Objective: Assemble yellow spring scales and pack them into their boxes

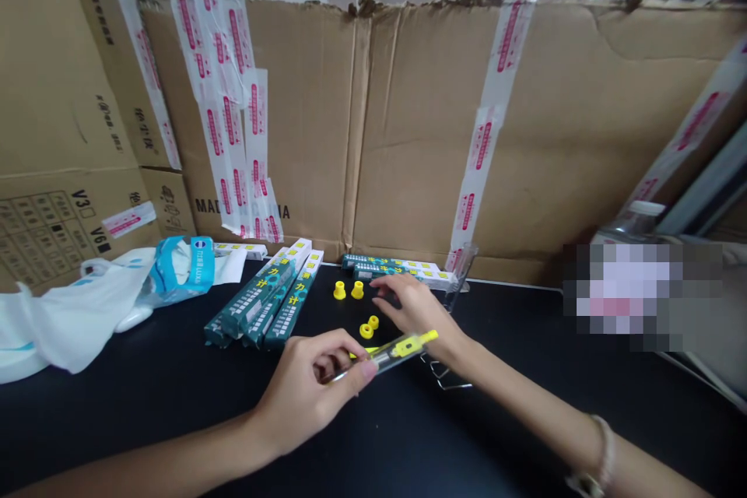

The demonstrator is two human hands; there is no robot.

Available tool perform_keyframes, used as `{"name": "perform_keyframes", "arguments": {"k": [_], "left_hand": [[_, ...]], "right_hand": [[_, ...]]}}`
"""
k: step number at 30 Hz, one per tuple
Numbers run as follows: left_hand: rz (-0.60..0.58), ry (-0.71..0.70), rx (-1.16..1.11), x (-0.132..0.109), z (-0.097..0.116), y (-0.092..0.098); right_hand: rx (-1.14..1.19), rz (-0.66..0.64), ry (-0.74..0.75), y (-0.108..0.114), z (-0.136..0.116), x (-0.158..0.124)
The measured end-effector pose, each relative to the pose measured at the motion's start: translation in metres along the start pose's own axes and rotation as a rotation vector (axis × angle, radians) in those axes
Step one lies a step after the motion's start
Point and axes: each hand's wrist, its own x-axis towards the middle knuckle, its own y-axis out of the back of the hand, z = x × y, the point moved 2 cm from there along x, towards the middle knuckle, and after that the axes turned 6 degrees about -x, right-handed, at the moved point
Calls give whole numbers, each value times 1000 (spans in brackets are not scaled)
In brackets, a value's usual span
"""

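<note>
My left hand (312, 381) pinches a clear-tubed spring scale (404, 347) with a yellow inner piece, held tilted above the black table. Farther back, my right hand (412, 307) reaches over the table, its fingers apart and nothing visible between them. Close to its fingertips stand two yellow caps (357, 291). More small yellow pieces (366, 331) lie between the two hands. Bent metal wire hooks (447, 377) rest under my right forearm. Clear tubes (464, 272) are behind my right hand, partly hidden by it.
Several green and white narrow boxes (280, 296) lie left of the caps, with more boxes (402, 266) along the cardboard wall (420, 132). A blue and white tissue pack (184, 268) sits at left. At right stands a bottle (645, 210), partly blurred out.
</note>
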Motion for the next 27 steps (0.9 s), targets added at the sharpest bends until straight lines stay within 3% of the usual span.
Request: {"name": "perform_keyframes", "arguments": {"k": [4,8,14,21,27], "left_hand": [[-9,-21,62,-2,3,-2],[-41,-79,98,-4,7,-2],[-54,-42,93,-2,5,-3],[-21,-13,111,0,2,-4],[5,-9,151,1,3,-5]], "right_hand": [[-3,-25,-3,-25,0,23],[102,-2,-41,-27,0,27],[380,103,-142,6,1,-11],[515,69,-236,47,11,-82],[674,105,-343,56,10,-88]]}}
